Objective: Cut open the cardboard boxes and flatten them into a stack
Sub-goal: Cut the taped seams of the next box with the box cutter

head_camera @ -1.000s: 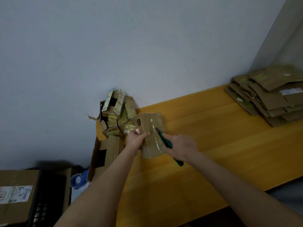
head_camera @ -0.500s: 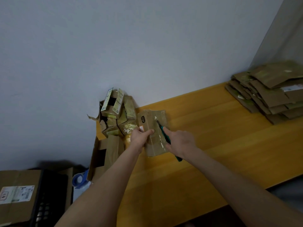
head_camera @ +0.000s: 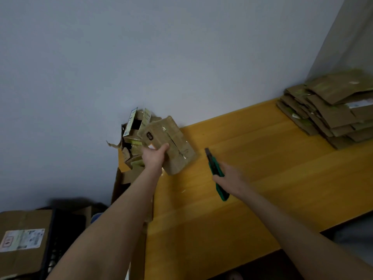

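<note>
At the centre of the frame, the left hand [head_camera: 154, 156] is gripping a small brown cardboard box [head_camera: 171, 146] by its near-left edge, the thumb lying across the top face and the fingers going underneath, out of sight. The box is sitting tilted over the left corner of the yellow wooden desk [head_camera: 262, 178]; whether its far end is touching the desk cannot be told. Glossy tape is running along a seam down the middle of its top face, and a dark printed mark is showing near its upper left corner. Just behind and to the left of it, against the grey wall, a pile of small boxes [head_camera: 134, 130] is leaning together, one with its flaps standing open. Right of centre, well apart from the held box, the right hand [head_camera: 232, 177] is curling round a green utility knife [head_camera: 214, 166], whose dark tip is pointing up the frame toward the wall and whose butt end is sticking out below the hand. At the upper right of the frame, on the far end of the desk, a stack of flattened cardboard [head_camera: 331, 114] is lying in fanned-out layers beside the corner of the wall. At the lower left, off the desk, a larger labelled box [head_camera: 22, 237] is standing beside a black crate [head_camera: 62, 235]. Motion blur is softening both hands.
</note>
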A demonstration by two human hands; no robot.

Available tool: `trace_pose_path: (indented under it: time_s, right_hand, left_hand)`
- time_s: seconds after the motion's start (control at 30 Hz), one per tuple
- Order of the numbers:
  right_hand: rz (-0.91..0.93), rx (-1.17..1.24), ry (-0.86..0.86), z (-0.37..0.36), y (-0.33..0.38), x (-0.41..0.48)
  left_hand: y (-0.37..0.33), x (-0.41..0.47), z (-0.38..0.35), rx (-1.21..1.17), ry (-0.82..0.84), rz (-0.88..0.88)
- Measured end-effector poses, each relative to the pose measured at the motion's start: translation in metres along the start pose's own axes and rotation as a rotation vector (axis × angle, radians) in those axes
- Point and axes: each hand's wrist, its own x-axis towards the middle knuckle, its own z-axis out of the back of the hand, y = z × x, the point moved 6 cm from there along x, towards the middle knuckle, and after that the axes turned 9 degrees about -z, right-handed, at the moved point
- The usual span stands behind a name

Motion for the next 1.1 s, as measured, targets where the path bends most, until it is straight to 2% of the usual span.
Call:
trace_pose_path:
  time_s: [0.1,0.23,0.37,0.47,0.53,0.6,0.67,0.73,0.9,1.0,1.03,1.1]
  right_hand:
    - [-0.18,0.544,-0.007,-0.004,-0.007,0.013]
    - [-0.372,0.897,0.179,-0.031,-0.014,0.016]
    - [-0.438,0.914,0.134,-0.042,-0.027,0.021]
    - [-0.455,0.815,0.118,-0.043,-0.038,0.027]
    - [-0.467,0.791,0.128,-0.046,-0.043,0.031]
    - [-0.478,0.791,0.137,-0.05,-0.045,0.034]
    - [-0.497,0.82,0.134,-0.054,-0.046,0.036]
    - [-0.54,0.887,0.138,-0.059,-0.047,0.036]
    - [-0.623,1.042,0.14,-0.074,-0.058,0.033]
    - [-0.617,1.058,0.123,-0.072,-0.061,0.041]
    - [-0.616,1.054,0.12,-0.071,-0.06,0.043]
    - [-0.61,1.035,0.119,-0.07,-0.056,0.046]
  left_hand:
    - [0.01,-0.014,-0.01,0.008,0.086,-0.02]
    - [0.042,-0.047,-0.033,-0.048,0.181,0.151]
    - [0.083,-0.073,-0.041,-0.055,0.279,0.414]
    - [0.102,-0.077,-0.032,0.044,0.262,0.446]
    - [0.101,-0.066,-0.013,0.274,0.141,0.358]
    - [0.088,-0.048,0.006,0.58,0.068,0.19]
    - [0.074,-0.029,0.007,0.761,0.128,-0.001]
    - [0.069,-0.014,-0.002,0.857,0.239,-0.104]
    - [0.096,-0.017,-0.027,0.861,0.531,-0.083]
    - [0.11,-0.029,-0.025,0.962,0.538,-0.026]
    - [0.107,-0.031,-0.026,1.011,0.518,-0.061]
    - [0.091,-0.034,-0.039,1.173,0.562,-0.291]
